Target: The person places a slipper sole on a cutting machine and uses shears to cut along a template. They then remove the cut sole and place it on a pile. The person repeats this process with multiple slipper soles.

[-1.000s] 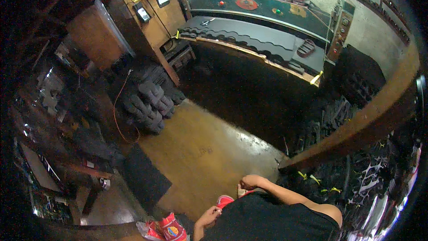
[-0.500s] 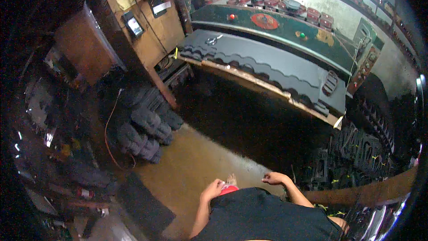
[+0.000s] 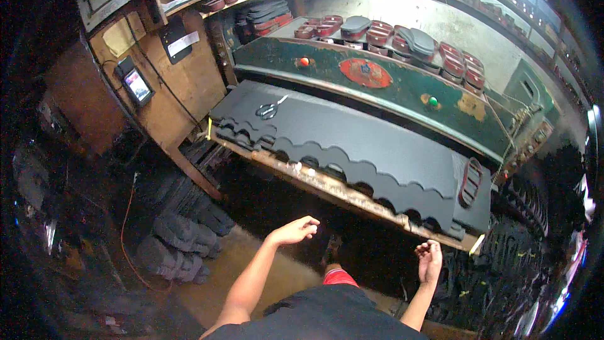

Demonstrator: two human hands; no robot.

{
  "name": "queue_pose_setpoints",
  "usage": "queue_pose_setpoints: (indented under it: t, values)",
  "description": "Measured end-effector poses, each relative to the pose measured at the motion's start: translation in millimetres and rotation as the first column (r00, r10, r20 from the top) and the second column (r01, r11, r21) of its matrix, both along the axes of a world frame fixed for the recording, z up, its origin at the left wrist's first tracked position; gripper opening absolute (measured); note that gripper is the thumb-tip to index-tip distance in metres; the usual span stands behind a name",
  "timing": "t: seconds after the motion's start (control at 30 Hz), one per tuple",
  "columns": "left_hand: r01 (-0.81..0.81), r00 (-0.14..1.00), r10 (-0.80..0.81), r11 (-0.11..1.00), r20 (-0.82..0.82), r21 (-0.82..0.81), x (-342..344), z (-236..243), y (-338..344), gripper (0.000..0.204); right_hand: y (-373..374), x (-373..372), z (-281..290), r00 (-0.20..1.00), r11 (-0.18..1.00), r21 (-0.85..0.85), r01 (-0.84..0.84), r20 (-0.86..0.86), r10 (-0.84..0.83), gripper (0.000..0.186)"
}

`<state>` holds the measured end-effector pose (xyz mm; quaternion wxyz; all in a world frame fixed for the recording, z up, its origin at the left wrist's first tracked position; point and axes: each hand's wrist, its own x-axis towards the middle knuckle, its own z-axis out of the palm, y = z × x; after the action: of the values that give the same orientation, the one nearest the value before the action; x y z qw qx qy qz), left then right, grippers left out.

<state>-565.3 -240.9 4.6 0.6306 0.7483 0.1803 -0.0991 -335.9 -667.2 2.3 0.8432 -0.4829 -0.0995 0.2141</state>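
Observation:
My left hand (image 3: 296, 230) is in the air in front of the worktable, its fingers loosely bent and apart. A small pale spot shows at its fingertips; I cannot tell what it is. My right hand (image 3: 430, 262) hovers by the table's near edge toward the right, fingers half curled with nothing visible in them. Neither touches the table. Dark grey sheet material (image 3: 352, 141) with a scalloped near edge covers the tabletop. Scissors (image 3: 268, 111) lie on it at the left. A dark red sole-shaped cutting die (image 3: 470, 182) rests at its right end.
A green machine beam (image 3: 286, 56) spans behind the table, with several red dies (image 3: 379, 33) on top. A phone-like device (image 3: 136, 84) hangs on the wooden panel at left. Stacks of grey cut pieces (image 3: 182, 245) lie on the floor at left. Dark pieces (image 3: 491, 264) crowd the right.
The table is closer in view. Both my hands have risen and extended forward from beside my body, and the right one is now by the table edge.

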Motion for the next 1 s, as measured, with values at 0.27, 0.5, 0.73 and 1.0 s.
queue_pose_setpoints:
  t: [0.27, 0.5, 0.73, 1.0]
  values:
    - [-0.621, 0.772, 0.439, 0.675, 0.46, 0.398, 170, 51, 271, 0.034, 120, 224, 20, 0.767, -0.005, -0.77, 0.638, 0.636, -0.084, 0.057]
    - [-0.71, 0.65, 0.552, 0.198, 0.522, 0.675, 237, 29, 429, 0.029, 170, 278, 15, 0.668, -0.185, -0.744, 0.642, 0.662, -0.34, 0.075]
    - [-0.405, 0.862, 0.339, 0.016, 0.376, 0.914, 260, 10, 464, 0.028, 164, 311, 1, 0.63, 0.004, -0.813, 0.582, 0.449, -0.634, 0.059]
    - [-0.255, 0.913, 0.388, 0.298, 0.128, 0.92, 272, 38, 514, 0.028, 144, 276, 2, 0.654, 0.548, -0.389, 0.74, 0.232, -0.72, 0.043]
